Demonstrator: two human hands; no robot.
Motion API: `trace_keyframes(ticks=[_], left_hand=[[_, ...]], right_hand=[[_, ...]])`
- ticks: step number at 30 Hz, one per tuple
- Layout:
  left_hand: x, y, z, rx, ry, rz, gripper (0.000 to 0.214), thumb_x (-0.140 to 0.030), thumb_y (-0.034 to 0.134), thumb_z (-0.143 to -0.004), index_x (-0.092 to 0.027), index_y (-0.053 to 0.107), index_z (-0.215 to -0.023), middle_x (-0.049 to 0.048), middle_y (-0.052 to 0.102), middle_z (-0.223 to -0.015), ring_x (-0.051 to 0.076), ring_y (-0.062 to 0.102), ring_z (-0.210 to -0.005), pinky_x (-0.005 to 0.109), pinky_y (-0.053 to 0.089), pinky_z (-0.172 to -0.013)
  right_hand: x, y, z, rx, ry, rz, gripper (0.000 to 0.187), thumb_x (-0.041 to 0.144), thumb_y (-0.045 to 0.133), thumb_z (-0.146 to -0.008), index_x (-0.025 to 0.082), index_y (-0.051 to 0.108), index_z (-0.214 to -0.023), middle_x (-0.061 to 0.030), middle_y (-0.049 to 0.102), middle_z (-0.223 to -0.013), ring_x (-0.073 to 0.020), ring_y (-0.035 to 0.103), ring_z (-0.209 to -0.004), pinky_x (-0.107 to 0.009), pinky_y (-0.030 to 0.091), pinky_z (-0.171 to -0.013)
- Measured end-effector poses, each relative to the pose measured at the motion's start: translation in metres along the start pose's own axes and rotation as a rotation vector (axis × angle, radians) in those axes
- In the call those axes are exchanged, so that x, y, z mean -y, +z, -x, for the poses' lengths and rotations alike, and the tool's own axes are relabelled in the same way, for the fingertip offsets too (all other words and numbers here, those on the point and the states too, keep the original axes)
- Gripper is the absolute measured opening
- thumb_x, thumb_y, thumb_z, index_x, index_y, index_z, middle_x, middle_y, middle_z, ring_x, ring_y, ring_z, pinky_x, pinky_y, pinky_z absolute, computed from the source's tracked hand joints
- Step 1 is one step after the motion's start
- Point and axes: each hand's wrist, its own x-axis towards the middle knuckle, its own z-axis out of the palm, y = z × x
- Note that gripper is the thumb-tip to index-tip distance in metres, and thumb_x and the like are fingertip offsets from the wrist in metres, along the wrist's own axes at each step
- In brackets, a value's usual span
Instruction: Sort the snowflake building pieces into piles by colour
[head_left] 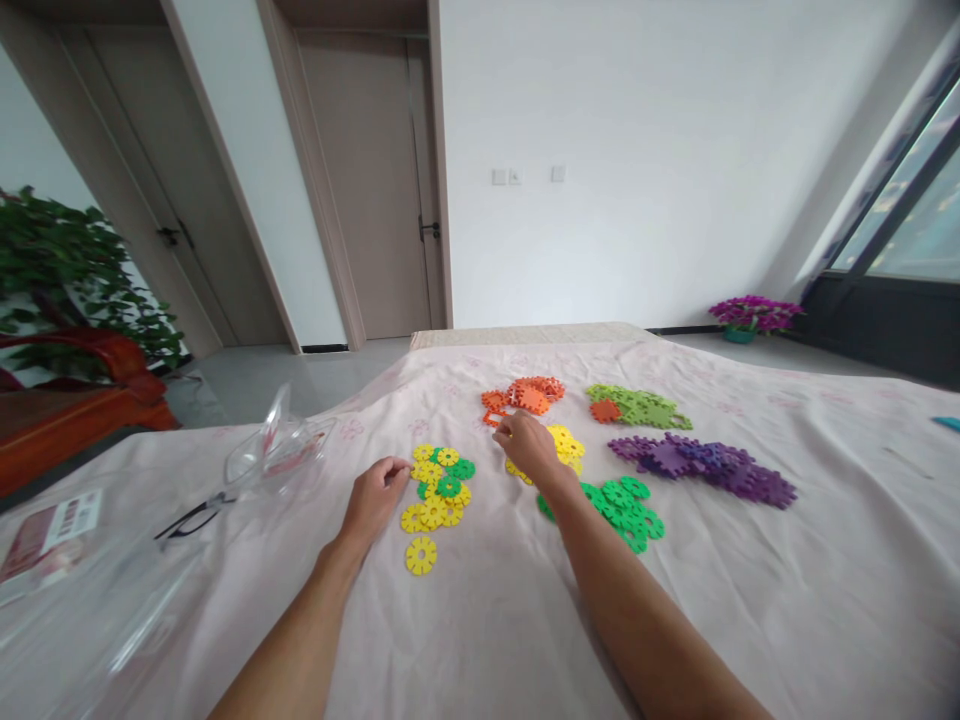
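Flat snowflake-shaped plastic discs lie sorted in piles on a pale pink sheet [487,620]. My left hand [379,492] rests curled at the left edge of a mixed yellow and green pile [439,490], fingers closed near a yellow disc. My right hand [529,445] reaches forward over a yellow pile [566,445], fingertips pinched near the front edge of the orange pile [525,396]. Whether those fingers hold a disc is hidden. A single yellow disc [421,555] lies apart in front.
A light green pile [641,406] with one orange disc, a purple pile [705,465] and a dark green pile [622,505] lie to the right. Clear plastic packaging [274,450] and black glasses [191,518] sit left. A wooden chair [75,390] and plant stand beyond.
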Motion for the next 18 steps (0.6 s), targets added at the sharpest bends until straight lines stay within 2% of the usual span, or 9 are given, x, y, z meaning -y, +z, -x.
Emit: trace_keyframes(ticks=[4, 7, 9, 14, 18], left_hand=[[0.001, 0.0, 0.0, 0.001, 0.004, -0.004, 0.027, -0.042, 0.051, -0.078, -0.022, 0.068, -0.086, 0.0011, 0.072, -0.089, 0.019, 0.064, -0.086, 0.028, 0.046, -0.08], [0.003, 0.0, 0.0, -0.001, 0.015, -0.014, 0.027, -0.042, 0.05, -0.079, -0.022, 0.068, -0.086, 0.0011, 0.072, -0.089, 0.019, 0.064, -0.086, 0.028, 0.046, -0.081], [0.004, 0.0, 0.0, 0.005, 0.027, -0.02, 0.027, -0.041, 0.05, -0.08, -0.022, 0.067, -0.087, 0.0008, 0.072, -0.09, 0.018, 0.064, -0.087, 0.028, 0.046, -0.082], [0.006, 0.001, -0.002, 0.007, 0.029, -0.018, 0.027, -0.041, 0.05, -0.08, -0.022, 0.067, -0.087, 0.0007, 0.072, -0.09, 0.018, 0.064, -0.087, 0.028, 0.046, -0.082], [0.004, 0.001, -0.002, 0.01, 0.023, -0.016, 0.027, -0.041, 0.05, -0.08, -0.022, 0.067, -0.088, 0.0008, 0.072, -0.09, 0.018, 0.064, -0.087, 0.028, 0.047, -0.082]], right_hand=[[0.026, 0.016, 0.011, 0.094, -0.116, -0.052, 0.021, 0.038, 0.056, -0.087, 0.022, 0.069, -0.094, -0.0056, 0.062, -0.103, -0.0163, 0.058, -0.091, -0.023, 0.037, -0.071], [0.034, 0.024, 0.017, 0.134, -0.177, -0.036, 0.029, 0.046, 0.06, -0.083, 0.026, 0.068, -0.103, -0.0054, 0.06, -0.107, -0.0178, 0.058, -0.093, -0.024, 0.038, -0.069], [0.036, 0.027, 0.018, 0.158, -0.192, 0.004, 0.032, 0.049, 0.063, -0.079, 0.027, 0.069, -0.102, -0.0056, 0.06, -0.106, -0.0188, 0.058, -0.092, -0.024, 0.038, -0.067], [0.036, 0.032, 0.017, 0.177, -0.17, 0.037, 0.035, 0.047, 0.068, -0.074, 0.024, 0.069, -0.1, -0.0055, 0.062, -0.103, -0.0189, 0.058, -0.09, -0.024, 0.038, -0.065], [0.034, 0.024, 0.014, 0.204, -0.158, -0.064, 0.022, 0.037, 0.066, -0.078, 0.025, 0.07, -0.096, -0.0018, 0.068, -0.092, -0.0169, 0.061, -0.083, -0.023, 0.038, -0.064]])
